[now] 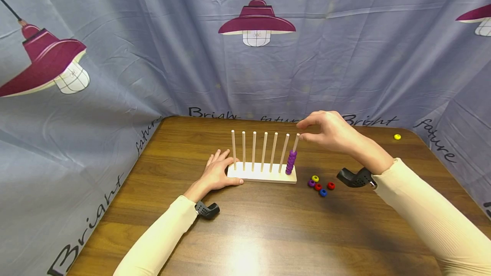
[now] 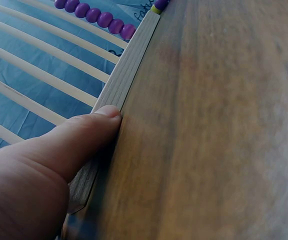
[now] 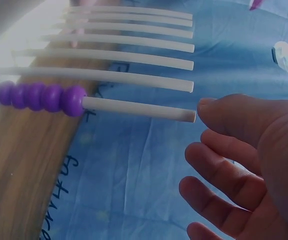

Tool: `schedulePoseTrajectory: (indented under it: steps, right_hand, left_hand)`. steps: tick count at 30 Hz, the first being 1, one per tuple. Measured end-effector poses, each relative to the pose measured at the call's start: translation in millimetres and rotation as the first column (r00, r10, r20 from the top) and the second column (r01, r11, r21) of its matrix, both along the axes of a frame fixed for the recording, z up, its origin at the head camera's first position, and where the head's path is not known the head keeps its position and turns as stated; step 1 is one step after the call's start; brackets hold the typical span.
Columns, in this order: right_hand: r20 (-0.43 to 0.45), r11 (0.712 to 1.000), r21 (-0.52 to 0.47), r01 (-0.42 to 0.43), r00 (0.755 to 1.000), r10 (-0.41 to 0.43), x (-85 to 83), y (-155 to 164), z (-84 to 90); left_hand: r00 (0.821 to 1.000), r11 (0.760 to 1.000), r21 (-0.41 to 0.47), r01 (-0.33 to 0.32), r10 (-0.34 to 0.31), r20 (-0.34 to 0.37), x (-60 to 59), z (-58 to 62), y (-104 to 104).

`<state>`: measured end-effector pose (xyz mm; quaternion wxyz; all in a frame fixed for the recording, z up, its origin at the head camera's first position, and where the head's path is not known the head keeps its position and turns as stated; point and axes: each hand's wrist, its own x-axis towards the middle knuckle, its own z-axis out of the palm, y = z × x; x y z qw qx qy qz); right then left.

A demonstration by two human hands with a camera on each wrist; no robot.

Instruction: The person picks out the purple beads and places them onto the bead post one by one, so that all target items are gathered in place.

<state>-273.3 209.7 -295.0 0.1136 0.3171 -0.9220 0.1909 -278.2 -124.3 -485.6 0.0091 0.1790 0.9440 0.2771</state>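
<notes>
A pale wooden peg stand [image 1: 262, 176] with a row of several upright pegs stands on the table. Purple beads [image 1: 291, 162] are stacked on its rightmost peg, with the peg's upper part bare. My left hand [image 1: 217, 173] holds the stand's left end, the thumb [image 2: 86, 137] against the front edge and the index finger behind. Just above and beside the tip of the rightmost peg [image 3: 139, 109] is my right hand [image 1: 326, 129], thumb and fingers apart. No bead shows between them in the right wrist view.
Right of the stand lies a loose group of beads: a yellow one [image 1: 315, 178], a purple one [image 1: 311, 183], a blue one [image 1: 323, 192] and red ones [image 1: 331, 185]. Another yellow bead [image 1: 397, 136] sits at the far right of the wooden table [image 1: 245, 216]. A printed curtain [image 1: 245, 76] hangs behind.
</notes>
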Motion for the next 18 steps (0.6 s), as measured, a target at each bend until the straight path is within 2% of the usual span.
schedulePoseTrajectory:
  steps: [7,18]
  right_hand:
    - [-0.003,1.0,-0.001,0.013,1.0,-0.013,1.9,5,-2.0]
    - [0.061,0.992,-0.052,0.114,0.992,-0.111,8.8,33,-18.2]
  left_hand:
    - [1.0,1.0,-0.005,0.004,-0.004,0.0,0.5,-1.1,-1]
    - [1.0,1.0,0.0,0.002,-0.002,0.002,-1.0,-0.5,0]
